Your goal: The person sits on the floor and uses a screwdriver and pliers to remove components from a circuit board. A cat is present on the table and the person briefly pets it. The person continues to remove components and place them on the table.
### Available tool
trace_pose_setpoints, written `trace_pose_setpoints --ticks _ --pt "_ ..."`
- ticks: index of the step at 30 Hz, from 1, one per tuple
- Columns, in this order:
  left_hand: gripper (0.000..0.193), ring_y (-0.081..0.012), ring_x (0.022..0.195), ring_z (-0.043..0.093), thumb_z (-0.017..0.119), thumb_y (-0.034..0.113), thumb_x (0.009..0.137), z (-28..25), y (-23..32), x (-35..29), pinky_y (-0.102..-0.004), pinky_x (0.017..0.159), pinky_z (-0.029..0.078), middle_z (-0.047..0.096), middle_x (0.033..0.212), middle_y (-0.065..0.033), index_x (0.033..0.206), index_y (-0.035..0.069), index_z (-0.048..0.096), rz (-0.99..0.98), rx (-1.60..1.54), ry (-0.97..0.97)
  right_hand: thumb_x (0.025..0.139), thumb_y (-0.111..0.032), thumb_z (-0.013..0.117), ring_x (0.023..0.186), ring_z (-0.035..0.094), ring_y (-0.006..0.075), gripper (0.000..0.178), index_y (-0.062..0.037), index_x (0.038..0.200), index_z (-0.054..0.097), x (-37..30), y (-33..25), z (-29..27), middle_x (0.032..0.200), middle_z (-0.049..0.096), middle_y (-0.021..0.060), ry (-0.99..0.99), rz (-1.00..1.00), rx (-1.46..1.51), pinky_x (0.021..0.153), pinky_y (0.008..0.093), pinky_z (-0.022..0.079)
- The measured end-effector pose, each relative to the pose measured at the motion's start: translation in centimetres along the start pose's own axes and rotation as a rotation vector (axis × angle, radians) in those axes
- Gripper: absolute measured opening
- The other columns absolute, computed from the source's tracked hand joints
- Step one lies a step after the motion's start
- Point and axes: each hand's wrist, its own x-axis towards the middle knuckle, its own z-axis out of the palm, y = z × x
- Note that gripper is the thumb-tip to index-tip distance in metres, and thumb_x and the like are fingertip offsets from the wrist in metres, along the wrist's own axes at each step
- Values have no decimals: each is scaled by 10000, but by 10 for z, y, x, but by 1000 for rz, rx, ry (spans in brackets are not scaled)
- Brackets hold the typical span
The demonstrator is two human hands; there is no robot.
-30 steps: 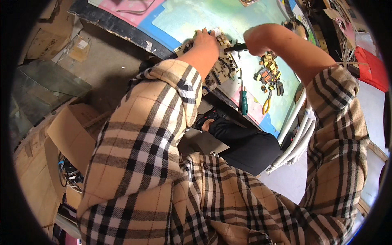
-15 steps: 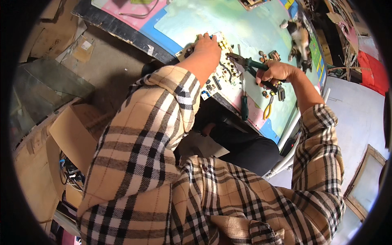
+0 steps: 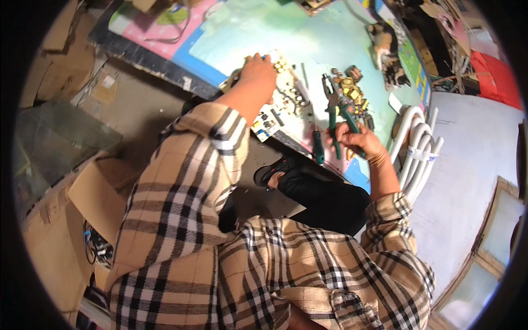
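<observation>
My left hand (image 3: 257,76) grips the far left part of a pale circuit board (image 3: 287,94) crowded with small components, its fingers curled over the top. The board lies at the table's near edge. In my right hand (image 3: 357,140) is a pair of green-handled pliers (image 3: 333,102), handles spread and jaws pointing away from me. The pliers are off the board, between it and a pile of loose electronic parts (image 3: 352,91). A screwdriver (image 3: 318,147) with a dark green handle lies just right of the board. Yellow-handled pliers (image 3: 350,154) are mostly hidden by my right hand.
A cat (image 3: 383,47) lies on the table's (image 3: 247,27) far right side. Coiled white tubing (image 3: 421,146) stands by the right edge. Cardboard boxes (image 3: 99,192) are on my left, and a cable (image 3: 179,33) lies at the far left of the tabletop.
My right hand has drawn the pliers away from the board, back toward me, and their handles have spread. My left hand stays on the board. The whole view has shifted slightly.
</observation>
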Motion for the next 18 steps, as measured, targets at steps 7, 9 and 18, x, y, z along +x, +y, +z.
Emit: trace_pose_setpoints --ticks 7,9,18 --pt "1233 -396 1437 283 886 413 664 5 0 9 -410 1139 352 225 1563 -271 1531 -30 128 -51 -18 -5 802 -42 673 1007 601 403 84 39 820 687 -38 42 33 1187 552 282 -344 -399 295 840 491 521" --pt "1251 -407 1410 314 892 418 652 12 -3 11 -392 1118 387 267 1537 -276 1526 -46 127 -50 -13 28 807 -74 688 990 608 383 95 21 814 697 -38 44 37 1182 561 258 -362 -454 242 822 476 508" --pt "1252 -397 1417 305 885 441 651 18 -2 13 -398 1103 407 245 1550 -268 1529 -38 133 -52 -5 45 813 -167 733 980 626 339 161 -9 788 712 -54 42 31 1183 577 210 -316 -452 61 856 428 461"
